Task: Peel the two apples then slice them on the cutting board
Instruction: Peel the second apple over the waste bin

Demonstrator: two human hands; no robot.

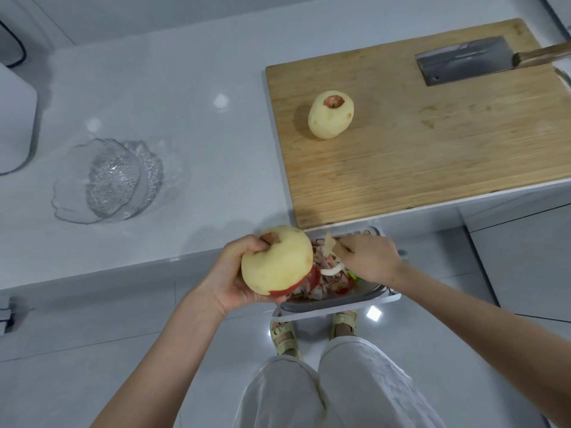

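The white table (185, 72) fills the upper left and middle of the frame. On it lie a wooden cutting board (432, 156) at upper right, a clear glass bowl (114, 180) at middle left, and a white container (15, 118) at the left edge.

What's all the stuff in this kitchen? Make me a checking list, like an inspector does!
Surface: white counter, with a wooden cutting board at its right.
Job's things: peeled apple sits on the cutting board; held apple is mostly peeled, with red skin left at its bottom; cleaver lies flat at the board's far corner.
Clutter: glass bowl and white object on the counter; bin holding peels below the counter edge.
Hands: left hand grips the held apple; right hand is curled over the bin, and what it holds is hidden.
Cables: one black cable, far left.
Surroundings: white floor, the person's legs and sandals.
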